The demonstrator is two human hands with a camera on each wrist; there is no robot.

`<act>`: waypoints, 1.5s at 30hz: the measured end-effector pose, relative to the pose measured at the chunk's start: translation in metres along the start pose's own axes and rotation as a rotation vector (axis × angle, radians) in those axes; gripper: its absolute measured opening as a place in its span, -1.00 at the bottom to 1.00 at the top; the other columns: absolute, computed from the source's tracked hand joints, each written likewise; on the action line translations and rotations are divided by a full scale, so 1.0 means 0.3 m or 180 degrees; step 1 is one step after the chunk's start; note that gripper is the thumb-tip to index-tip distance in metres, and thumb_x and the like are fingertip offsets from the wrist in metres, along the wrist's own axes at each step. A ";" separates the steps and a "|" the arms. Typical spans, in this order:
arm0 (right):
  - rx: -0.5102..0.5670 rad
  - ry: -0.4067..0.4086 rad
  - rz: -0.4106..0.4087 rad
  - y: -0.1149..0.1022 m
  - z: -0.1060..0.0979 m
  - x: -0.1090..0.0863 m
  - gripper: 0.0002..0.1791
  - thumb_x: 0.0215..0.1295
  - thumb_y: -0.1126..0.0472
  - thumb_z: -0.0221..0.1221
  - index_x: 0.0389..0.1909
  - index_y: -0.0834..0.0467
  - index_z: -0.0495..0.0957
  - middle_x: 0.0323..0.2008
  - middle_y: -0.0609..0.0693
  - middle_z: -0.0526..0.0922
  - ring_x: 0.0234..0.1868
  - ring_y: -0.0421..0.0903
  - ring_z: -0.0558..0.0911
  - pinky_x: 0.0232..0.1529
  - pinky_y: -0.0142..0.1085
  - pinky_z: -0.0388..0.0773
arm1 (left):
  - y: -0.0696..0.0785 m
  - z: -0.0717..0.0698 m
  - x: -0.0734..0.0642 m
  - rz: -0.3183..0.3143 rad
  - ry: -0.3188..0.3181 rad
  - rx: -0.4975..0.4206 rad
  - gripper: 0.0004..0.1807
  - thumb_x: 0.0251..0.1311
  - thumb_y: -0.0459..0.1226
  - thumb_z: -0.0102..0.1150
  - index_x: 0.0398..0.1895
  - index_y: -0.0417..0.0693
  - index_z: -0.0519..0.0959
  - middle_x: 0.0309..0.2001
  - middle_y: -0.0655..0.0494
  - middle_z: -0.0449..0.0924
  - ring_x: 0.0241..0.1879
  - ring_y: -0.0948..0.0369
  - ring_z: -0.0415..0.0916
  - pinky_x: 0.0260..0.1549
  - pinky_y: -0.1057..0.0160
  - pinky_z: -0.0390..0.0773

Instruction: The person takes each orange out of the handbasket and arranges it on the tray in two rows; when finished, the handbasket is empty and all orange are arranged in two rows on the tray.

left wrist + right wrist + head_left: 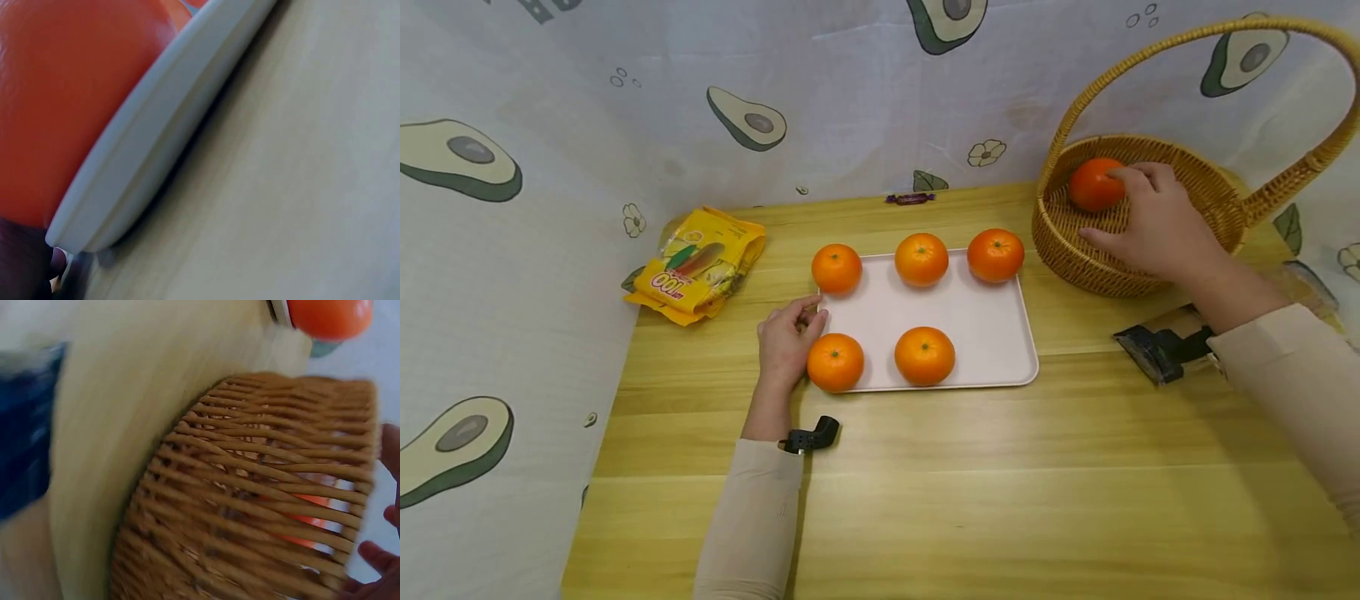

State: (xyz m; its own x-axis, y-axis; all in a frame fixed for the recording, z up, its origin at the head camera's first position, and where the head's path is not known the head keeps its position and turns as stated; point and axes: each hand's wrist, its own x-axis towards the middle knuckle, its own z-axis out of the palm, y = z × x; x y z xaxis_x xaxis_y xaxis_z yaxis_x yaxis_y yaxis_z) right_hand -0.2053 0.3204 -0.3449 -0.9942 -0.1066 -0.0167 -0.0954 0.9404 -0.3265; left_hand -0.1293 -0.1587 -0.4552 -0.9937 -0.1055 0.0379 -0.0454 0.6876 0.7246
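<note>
My left hand (786, 342) is at the left edge of a pale pink tray (985, 325), its thumb and fingers curled at the rim. Several oranges sit on the tray; the front-left orange (836, 362) lies right beside my left thumb. In the left wrist view, that orange (75, 100) rises close over the tray's side (144, 144). My right hand (1161, 221) reaches into a wicker basket (1075, 262), thumb and index finger spread apart. A red-orange fruit (1096, 185) rests inside, with the index fingertip at its right side.
The basket's tall handle (1187, 33) arches above my right hand. Left of the tray lies a yellow snack bag (696, 267). A purple-wrapped candy (911, 199) is by the back wall. Beneath my right forearm lies a dark strapped object (1161, 346).
</note>
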 end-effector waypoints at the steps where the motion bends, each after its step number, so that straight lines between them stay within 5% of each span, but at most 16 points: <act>1: 0.0122 -0.0022 0.0112 0.010 0.005 0.016 0.08 0.31 -0.14 0.30 0.60 0.28 -0.05 0.53 0.50 -0.10 0.42 0.59 0.12 0.27 0.48 0.18 | 0.000 0.000 0.001 0.0000 0.0006 -0.0005 -0.62 0.39 -0.08 0.25 0.20 0.05 0.66 -0.24 0.00 0.69 -0.20 0.03 0.42 0.06 0.03 0.14; 8: 0.0843 -0.0101 0.0686 0.048 0.049 0.120 0.23 0.26 -0.21 0.28 0.64 0.17 -0.31 0.58 0.40 -0.37 0.42 0.62 0.14 0.32 0.49 0.15 | -0.001 0.008 0.004 0.0015 -0.0016 -0.0036 -0.62 0.39 -0.08 0.25 0.20 0.05 0.65 -0.25 0.01 0.69 -0.20 0.04 0.42 0.05 0.03 0.13; 20: 0.1043 -0.0022 0.1060 0.103 0.098 0.216 0.19 0.27 -0.20 0.23 0.65 0.07 -0.34 0.57 0.42 -0.38 0.48 0.59 0.06 0.39 0.42 0.14 | 0.006 0.014 0.006 -0.0003 -0.0029 0.0021 -0.62 0.38 -0.07 0.26 0.20 0.06 0.65 -0.24 0.02 0.70 -0.19 0.04 0.44 0.06 0.05 0.15; 28: 0.0957 0.0216 0.0986 0.113 0.126 0.229 0.09 0.32 -0.14 0.23 0.65 0.13 -0.20 0.57 0.43 -0.23 0.52 0.50 0.07 0.43 0.37 0.15 | 0.002 0.014 0.008 -0.0006 0.0007 0.0005 -0.62 0.38 -0.08 0.27 0.19 0.06 0.66 -0.26 0.02 0.68 -0.21 0.05 0.42 0.04 0.06 0.14; 45: 0.0744 0.0287 0.0838 0.102 0.144 0.249 -0.02 0.36 -0.02 0.20 0.62 0.19 -0.10 0.53 0.45 -0.02 0.49 0.46 0.14 0.41 0.37 0.18 | -0.004 0.004 0.005 -0.0068 0.0014 0.0059 -0.63 0.39 -0.07 0.25 0.20 0.08 0.66 -0.26 0.04 0.68 -0.22 0.07 0.41 0.01 0.09 0.15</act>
State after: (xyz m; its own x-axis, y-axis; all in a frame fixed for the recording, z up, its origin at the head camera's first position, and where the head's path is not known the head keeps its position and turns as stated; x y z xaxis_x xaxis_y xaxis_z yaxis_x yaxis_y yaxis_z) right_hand -0.2803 0.3272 -0.3970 -0.9845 0.1681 -0.0491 0.1683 0.8314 -0.5295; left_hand -0.1308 -0.1589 -0.4569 -0.9920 -0.1235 0.0257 -0.0685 0.6984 0.7124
